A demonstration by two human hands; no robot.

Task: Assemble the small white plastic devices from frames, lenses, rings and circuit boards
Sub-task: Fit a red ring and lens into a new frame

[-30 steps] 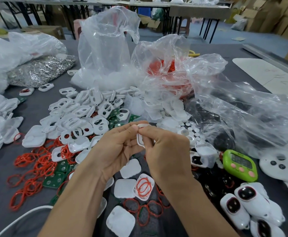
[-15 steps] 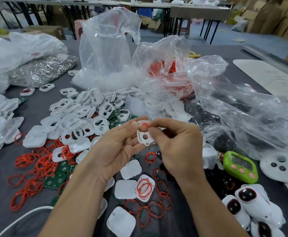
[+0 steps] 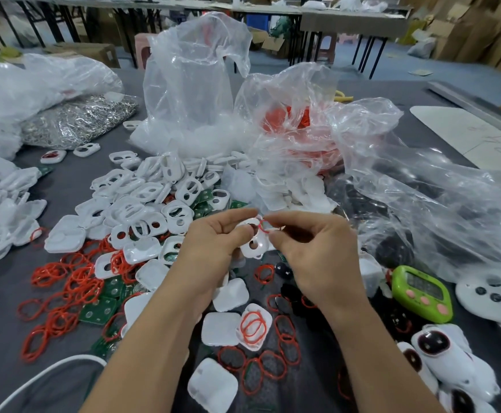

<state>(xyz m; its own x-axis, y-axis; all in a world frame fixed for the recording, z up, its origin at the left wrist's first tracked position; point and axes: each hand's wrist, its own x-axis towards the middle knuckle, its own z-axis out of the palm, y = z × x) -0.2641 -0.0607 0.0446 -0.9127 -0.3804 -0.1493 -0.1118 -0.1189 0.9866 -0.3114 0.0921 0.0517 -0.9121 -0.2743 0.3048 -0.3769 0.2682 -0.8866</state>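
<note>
Ring-fitting step, by the look of it. Left hand (image 3: 213,248) pinches a small white plastic frame with two cut-outs (image 3: 255,244) between thumb and curled fingers. It is held up off the dark grey surface (image 3: 2,293) at mid-view and tilted so the larger opening faces the other hand — likely to keep the seat visible and reachable. Right hand (image 3: 311,254) pinches a thin red rubber ring (image 3: 261,225) between thumb and forefinger, right at the frame's upper rim; whether any of it is seated I cannot tell. The spare fingers of both hands are curled in, out of the way. Stock looks laid out for reach: heap of white frames (image 3: 154,198) just beyond the hands, loose red rings (image 3: 73,281) and green circuit boards (image 3: 99,311) to the left, finished white devices with dark lenses (image 3: 440,350) at lower right. Judgement: the ring is floppy, so it probably needs working round the opening bit by bit — the risk is it twisting or popping out.
</note>
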